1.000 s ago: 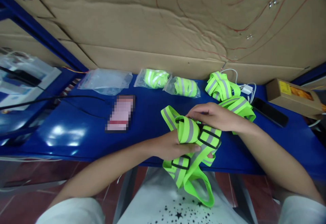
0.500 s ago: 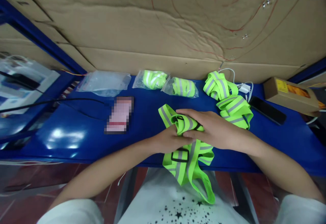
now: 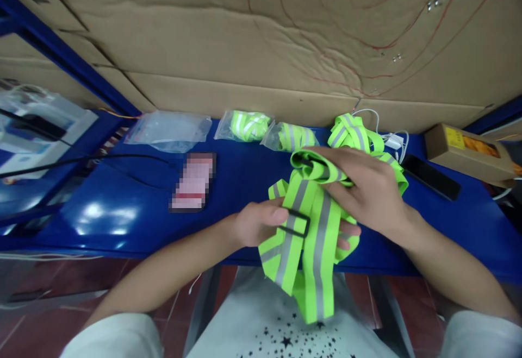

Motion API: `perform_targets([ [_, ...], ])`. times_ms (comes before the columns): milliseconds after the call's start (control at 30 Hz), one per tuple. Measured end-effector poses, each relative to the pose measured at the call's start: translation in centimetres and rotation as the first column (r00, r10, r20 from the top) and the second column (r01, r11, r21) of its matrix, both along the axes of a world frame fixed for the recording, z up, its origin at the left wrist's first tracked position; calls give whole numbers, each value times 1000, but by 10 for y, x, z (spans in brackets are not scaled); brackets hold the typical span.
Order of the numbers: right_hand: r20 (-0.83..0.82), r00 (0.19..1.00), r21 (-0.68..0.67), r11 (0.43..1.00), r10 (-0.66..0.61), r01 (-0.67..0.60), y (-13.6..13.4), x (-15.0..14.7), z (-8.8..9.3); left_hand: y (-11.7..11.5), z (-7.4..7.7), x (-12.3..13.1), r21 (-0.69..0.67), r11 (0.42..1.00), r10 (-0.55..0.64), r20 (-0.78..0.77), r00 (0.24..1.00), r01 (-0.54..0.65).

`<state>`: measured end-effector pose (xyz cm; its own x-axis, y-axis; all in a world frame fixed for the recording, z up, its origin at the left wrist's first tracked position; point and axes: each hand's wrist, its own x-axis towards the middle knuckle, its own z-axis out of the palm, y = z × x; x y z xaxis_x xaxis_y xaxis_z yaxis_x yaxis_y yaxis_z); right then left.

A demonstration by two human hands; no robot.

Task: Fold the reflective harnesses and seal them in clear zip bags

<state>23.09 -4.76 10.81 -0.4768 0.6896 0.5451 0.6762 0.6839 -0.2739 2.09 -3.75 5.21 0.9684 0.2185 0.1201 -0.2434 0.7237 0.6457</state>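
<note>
My right hand [image 3: 367, 184] pinches the folded top of a neon-yellow reflective vest harness [image 3: 324, 233], made of straps with grey stripes. Below it, my left hand [image 3: 261, 222] supports the hanging straps; its thumb lies by a black rectangular buckle [image 3: 298, 223] and its fingers pass behind, their tips showing at the right side. The lower loops dangle past the table's front edge over my shirt. Partly behind my right hand lie more loose neon straps [image 3: 350, 131]. Two clear bags with rolled neon straps, a left one [image 3: 249, 125] and a right one [image 3: 294, 136], lie beyond my hands.
Flat clear plastic bags [image 3: 171, 130] lie at the back left of the blue table [image 3: 142, 184], behind a phone with a blurred screen [image 3: 193, 181]. Toward the right are a black phone [image 3: 434, 177], a white charger with cable [image 3: 395, 141] and a cardboard box [image 3: 468, 151]. Cardboard [image 3: 244, 48] walls the back.
My right hand has lifted the folded end up and to the right, away from my left hand. My left hand has moved down to the buckle, its fingers now behind the straps.
</note>
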Motion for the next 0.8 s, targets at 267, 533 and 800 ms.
perform_targets([
  [267, 64, 989, 342, 934, -130, 100, -6, 13, 14, -4, 12, 14, 139, 990, 65, -274, 960, -27],
  [533, -174, 937, 476, 807, -304, 350, -6, 24, 23, 13, 27, 3, 100, 934, -331, -111, 937, 342],
  [800, -268, 891, 280, 855, -366, 436, 21, 46, 28, 33, -4, -5, 195, 934, -233, -300, 925, 298],
])
